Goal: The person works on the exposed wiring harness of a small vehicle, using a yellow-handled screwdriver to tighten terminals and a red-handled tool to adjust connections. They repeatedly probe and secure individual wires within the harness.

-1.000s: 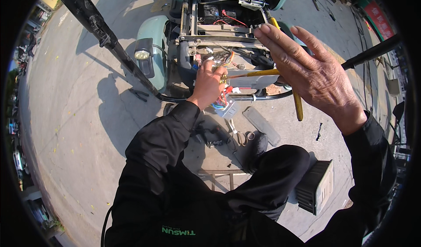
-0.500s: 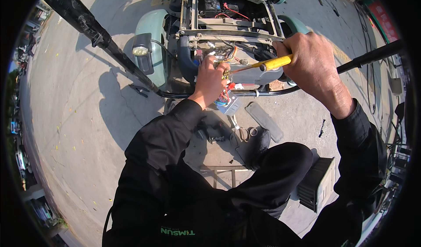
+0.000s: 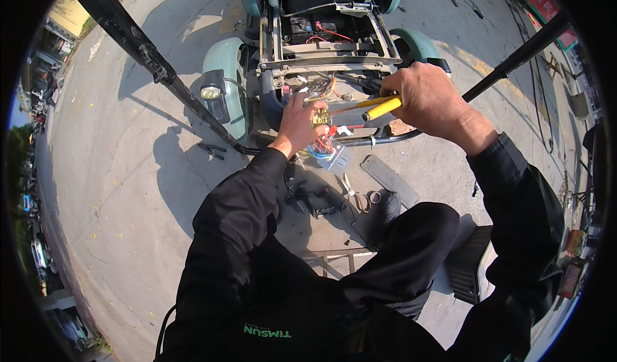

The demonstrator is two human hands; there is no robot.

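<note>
Person sits/crouches at rear of a small pale-green vehicle (image 3: 222, 73), seat off, frame rails and battery bay exposed.

R hand (image 3: 427, 98): closed fist round the yellow-handled screwdriver (image 3: 379, 108). Handle butt sticks out toward the L, shaft runs on L toward the wiring; tip hidden among wires, can't tell what it bears on.

L hand (image 3: 299, 121): fingers curled on the wire bundle (image 3: 321, 147) at the rear edge of the frame, pinching around a small connector/terminal piece. Exact contact point too small to read.

Wire bundle: multi-colour leads (red, blue, yellow, green) hanging off the frame's rear edge, ending in a whitish connector block (image 3: 335, 161) dangling just below the hand.

Handling judgement:
- Wires: light, limp, no stiffness. Need pinning by the L hand or they swing away from the tool. Hold near the connector body, not by bare leads; crimps prob. fragile under pull.
- Connector block: light plastic, likely brittle at clips. Grip by its flat sides.
- Screwdriver: rigid, light; handle looks smooth, full-fist grip suits it. Slip off the tip could nick insulation.

On the ground near the frame's rear: scissors (image 3: 357, 198), black drill-like tool (image 3: 308, 201), flat grey cover (image 3: 389, 181).
</note>
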